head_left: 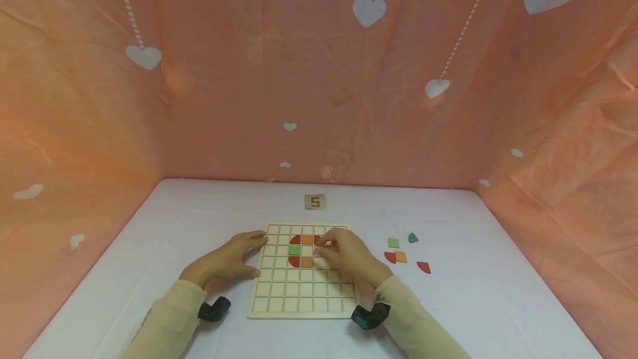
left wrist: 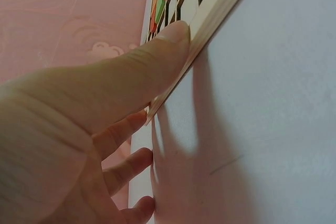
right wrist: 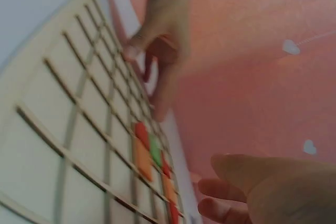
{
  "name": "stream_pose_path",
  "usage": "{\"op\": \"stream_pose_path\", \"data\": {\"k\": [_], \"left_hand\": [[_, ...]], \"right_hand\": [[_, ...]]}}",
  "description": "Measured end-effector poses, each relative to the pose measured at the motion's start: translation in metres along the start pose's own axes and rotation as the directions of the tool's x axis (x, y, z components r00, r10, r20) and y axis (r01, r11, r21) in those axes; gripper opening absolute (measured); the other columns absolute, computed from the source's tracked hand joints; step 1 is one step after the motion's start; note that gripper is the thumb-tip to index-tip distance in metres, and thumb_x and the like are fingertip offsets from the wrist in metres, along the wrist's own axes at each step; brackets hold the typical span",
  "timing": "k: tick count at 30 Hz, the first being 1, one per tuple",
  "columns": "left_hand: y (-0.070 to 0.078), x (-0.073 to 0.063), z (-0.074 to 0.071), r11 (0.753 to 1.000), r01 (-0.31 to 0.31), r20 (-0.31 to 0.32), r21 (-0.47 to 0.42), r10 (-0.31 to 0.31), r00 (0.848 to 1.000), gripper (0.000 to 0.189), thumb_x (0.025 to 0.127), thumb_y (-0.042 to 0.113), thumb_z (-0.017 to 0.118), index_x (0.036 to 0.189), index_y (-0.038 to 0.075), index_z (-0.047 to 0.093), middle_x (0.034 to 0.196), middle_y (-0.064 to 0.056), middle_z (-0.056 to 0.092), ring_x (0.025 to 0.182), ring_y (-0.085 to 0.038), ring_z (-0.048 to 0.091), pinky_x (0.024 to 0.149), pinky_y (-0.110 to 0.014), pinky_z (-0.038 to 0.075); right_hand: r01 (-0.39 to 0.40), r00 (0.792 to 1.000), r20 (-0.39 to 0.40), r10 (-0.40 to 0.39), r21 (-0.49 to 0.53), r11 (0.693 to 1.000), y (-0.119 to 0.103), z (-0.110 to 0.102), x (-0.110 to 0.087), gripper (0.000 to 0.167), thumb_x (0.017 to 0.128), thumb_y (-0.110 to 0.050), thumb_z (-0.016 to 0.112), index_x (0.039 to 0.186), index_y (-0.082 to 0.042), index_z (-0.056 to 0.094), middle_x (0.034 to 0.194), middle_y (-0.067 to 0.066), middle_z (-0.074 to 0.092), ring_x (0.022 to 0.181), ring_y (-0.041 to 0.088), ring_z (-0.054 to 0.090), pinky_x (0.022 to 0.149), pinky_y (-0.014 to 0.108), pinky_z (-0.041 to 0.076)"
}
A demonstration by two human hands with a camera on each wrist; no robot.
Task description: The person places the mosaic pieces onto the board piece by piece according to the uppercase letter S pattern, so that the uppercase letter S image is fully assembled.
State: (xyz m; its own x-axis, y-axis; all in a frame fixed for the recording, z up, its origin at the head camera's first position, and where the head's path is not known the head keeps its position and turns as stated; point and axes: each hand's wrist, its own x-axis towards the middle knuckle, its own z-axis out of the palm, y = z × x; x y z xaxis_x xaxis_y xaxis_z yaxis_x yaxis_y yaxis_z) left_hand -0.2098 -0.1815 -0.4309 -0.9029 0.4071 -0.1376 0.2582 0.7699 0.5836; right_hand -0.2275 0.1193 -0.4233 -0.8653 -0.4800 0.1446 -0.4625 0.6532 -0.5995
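A pale wooden grid board (head_left: 291,289) lies on the white table. On it sit red quarter-round tiles (head_left: 294,261), orange square tiles (head_left: 307,239) and a light green square tile (head_left: 294,249). My left hand (head_left: 226,259) rests at the board's left edge; in the left wrist view its thumb (left wrist: 157,51) touches the rim, with the other fingers spread below. Over the board's upper right part hovers my right hand (head_left: 349,254), its fingers bent beside the tiles. In the right wrist view its thumb and fingers (right wrist: 223,208) show no tile between them.
Right of the board lie loose tiles: a light green square (head_left: 394,242), a dark green quarter-round (head_left: 413,237), an orange square (head_left: 401,257) and red quarter-rounds (head_left: 423,267). A small pattern card (head_left: 315,202) lies behind the board. Pink cloth (head_left: 319,98) surrounds the table.
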Motion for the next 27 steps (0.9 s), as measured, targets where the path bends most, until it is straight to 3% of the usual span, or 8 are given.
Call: {"op": "stream_pose_path", "data": {"k": [6,16,27], "left_hand": [[0.001,0.0,-0.001,1.0,0.012,-0.002,-0.001,-0.012,1.0,0.081,0.081,0.02,0.083,0.15,0.002,0.046,0.164,-0.018,0.032,0.152,-0.046,0.024,0.124,-0.064,0.023],[0.0,0.0,-0.002,1.0,0.001,0.005,-0.007,-0.001,1.0,0.081,0.082,0.02,0.082,0.15,0.001,0.045,0.164,-0.02,0.031,0.152,-0.048,0.023,0.124,-0.065,0.022],[-0.001,0.002,0.001,1.0,-0.001,0.004,-0.006,0.001,1.0,0.08,0.081,0.021,0.083,0.15,0.001,0.046,0.164,-0.019,0.031,0.152,-0.047,0.023,0.124,-0.065,0.022]], "right_hand": [[-0.078,0.995,-0.065,0.079,0.006,0.997,0.002,-0.02,0.001,0.017,0.096,-0.022,0.068,0.105,-0.012,0.078,0.109,0.004,0.075,0.089,0.014,0.061,0.072,0.028,0.05],[-0.103,0.986,-0.131,0.102,-0.005,0.995,0.016,-0.04,-0.001,0.02,0.096,-0.022,0.068,0.109,-0.008,0.076,0.109,0.008,0.075,0.09,0.018,0.063,0.074,0.031,0.05],[-0.165,0.976,-0.139,0.168,0.029,0.986,0.029,-0.054,-0.004,0.028,0.097,-0.023,0.066,0.117,-0.005,0.074,0.116,0.011,0.073,0.098,0.022,0.064,0.079,0.034,0.054]]}}
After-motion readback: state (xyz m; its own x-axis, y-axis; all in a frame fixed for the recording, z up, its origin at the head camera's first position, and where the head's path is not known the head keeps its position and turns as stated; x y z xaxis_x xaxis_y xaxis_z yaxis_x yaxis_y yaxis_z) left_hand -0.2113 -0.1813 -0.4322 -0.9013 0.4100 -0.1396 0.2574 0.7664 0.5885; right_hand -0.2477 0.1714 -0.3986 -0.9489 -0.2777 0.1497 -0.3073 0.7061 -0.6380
